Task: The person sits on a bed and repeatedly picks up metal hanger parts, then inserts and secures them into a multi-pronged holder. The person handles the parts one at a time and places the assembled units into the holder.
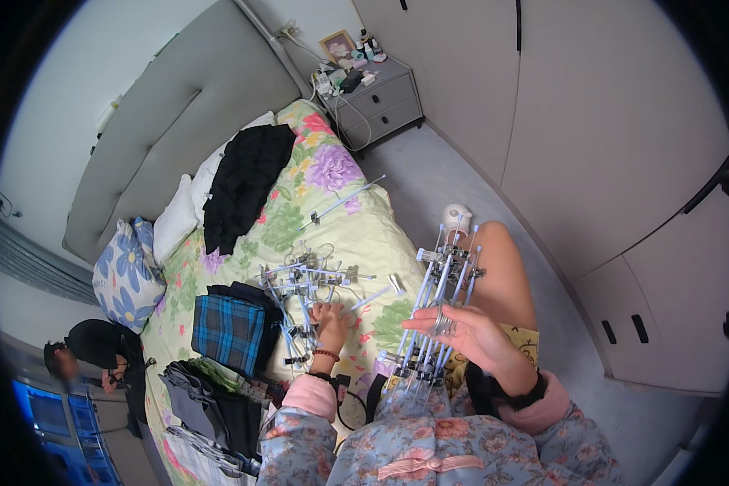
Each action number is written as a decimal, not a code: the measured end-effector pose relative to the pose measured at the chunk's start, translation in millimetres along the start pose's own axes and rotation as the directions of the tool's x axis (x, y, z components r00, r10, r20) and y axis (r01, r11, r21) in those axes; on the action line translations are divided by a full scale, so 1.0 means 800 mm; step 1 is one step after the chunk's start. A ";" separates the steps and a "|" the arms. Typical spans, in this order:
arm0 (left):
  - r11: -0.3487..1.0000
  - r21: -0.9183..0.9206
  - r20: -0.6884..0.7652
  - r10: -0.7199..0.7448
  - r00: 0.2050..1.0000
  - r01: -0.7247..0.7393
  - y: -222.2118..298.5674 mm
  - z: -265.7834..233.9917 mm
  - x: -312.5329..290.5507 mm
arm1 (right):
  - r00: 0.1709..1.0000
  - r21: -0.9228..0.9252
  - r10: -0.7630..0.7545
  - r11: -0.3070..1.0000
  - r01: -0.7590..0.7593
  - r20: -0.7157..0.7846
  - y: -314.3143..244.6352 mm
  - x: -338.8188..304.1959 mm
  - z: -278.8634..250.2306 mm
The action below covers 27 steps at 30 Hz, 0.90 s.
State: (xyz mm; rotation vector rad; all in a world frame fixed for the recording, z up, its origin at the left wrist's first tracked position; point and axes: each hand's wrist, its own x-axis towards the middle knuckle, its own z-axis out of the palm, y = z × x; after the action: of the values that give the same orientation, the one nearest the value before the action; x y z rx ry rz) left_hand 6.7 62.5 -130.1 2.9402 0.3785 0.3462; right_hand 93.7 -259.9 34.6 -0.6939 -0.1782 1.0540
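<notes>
Hangers (303,273) with light-blue bars and metal clips lie in a tangled pile on the flowered bed (356,231), beside the blue plaid cloth (227,321) and its neighbouring folded clothes (211,397). A second lot, the bundle of hangers (459,261), rests along the person's lap, bars roughly lined up. The right hand (471,330) has its grip on this bundle, with the metal hooks (443,325) gathered between its thumb and fingers. The left hand (330,326) reaches down onto the near edge of the pile, fingers bent; whether its grip is clenched on one hanger or only touching, I cannot tell.

The step in hand looks like picking hangers out of the tangle and adding them to the bundle. The next move probably calls for working a single hanger free of its neighbours without dragging their clips along, then bringing its hook to the right hand. The near loose hanger (374,297), between pile and bundle, seems an easy pick; the far hanger (315,218) asks for a longer reach.
</notes>
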 end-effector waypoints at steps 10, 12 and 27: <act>0.983 0.160 -0.241 -0.044 0.970 0.084 0.029 -0.091 0.071 | 1.000 0.023 -0.014 1.000 0.015 -0.018 0.000 -0.001 0.000; 0.992 0.042 -0.353 -0.097 0.931 0.119 0.041 -0.111 0.069 | 1.000 0.019 -0.015 1.000 0.015 -0.019 -0.001 -0.002 0.000; 0.711 -0.297 -0.297 0.566 0.769 -0.638 0.121 -0.169 0.031 | 0.999 0.202 -0.034 0.979 0.035 -0.008 0.014 0.013 -0.015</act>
State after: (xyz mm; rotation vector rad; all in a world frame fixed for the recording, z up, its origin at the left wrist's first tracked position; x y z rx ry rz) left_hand 18.9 -6.5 22.7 2.5507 -0.6105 0.6868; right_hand 95.7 -252.9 16.5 -0.5075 -0.0765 1.0213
